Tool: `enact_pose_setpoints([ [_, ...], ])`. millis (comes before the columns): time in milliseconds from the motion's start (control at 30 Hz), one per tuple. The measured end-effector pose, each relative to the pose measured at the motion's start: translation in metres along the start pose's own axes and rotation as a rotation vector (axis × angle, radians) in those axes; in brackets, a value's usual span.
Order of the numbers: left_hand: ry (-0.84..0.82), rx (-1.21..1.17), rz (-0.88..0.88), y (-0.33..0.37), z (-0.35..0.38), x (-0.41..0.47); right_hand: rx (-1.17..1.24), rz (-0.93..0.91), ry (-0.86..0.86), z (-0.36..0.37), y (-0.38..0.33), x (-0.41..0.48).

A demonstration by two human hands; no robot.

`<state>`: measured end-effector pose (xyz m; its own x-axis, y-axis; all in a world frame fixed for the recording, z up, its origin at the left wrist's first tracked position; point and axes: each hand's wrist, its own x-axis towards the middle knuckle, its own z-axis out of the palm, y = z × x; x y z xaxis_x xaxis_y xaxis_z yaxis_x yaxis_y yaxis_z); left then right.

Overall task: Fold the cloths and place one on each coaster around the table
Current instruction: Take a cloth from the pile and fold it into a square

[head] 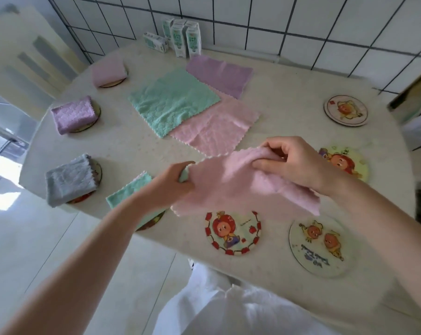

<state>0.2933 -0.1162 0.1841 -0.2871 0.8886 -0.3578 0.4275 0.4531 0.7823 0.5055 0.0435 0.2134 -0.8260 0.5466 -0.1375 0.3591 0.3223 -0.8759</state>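
That pink cloth [248,184] looks light and floppy, sagging between both hands just over the far side of the red-bordered coaster [233,232]. Left hand [173,182] pinches its left edge, and the right hand [294,163] has fingers curled round the top edge. I'd grab corners, not the middle. The worktop [289,93] edge runs close behind that coaster on the near side. There's open room beyond it, short of the flat cloths [173,102].

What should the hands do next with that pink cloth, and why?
Probably bring the held edges together, folding it in half. The left hand and right hand hold the pink cloth spread open and unfolded; the nearest coaster lies bare.
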Motion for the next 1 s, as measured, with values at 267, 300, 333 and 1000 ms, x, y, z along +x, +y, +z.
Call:
enact_pose_setpoints([
  [267, -0.267, -0.639, -0.231, -0.018, -0.020, 0.008, 0.327, 0.310, -0.261, -0.027, 0.032, 0.008],
  [300, -0.252, -0.605, -0.258, -0.027, -0.018, 0.017, 0.263, 0.343, -0.229, -0.025, 0.045, 0.014],
  [333, -0.234, -0.545, -0.291, -0.036, -0.015, 0.026, 0.201, 0.374, -0.207, -0.022, 0.058, 0.019],
  [1000, 0.217, 0.093, -0.357, -0.118, -0.008, 0.172, -0.341, 0.513, 0.262, -0.004, 0.167, 0.137],
])
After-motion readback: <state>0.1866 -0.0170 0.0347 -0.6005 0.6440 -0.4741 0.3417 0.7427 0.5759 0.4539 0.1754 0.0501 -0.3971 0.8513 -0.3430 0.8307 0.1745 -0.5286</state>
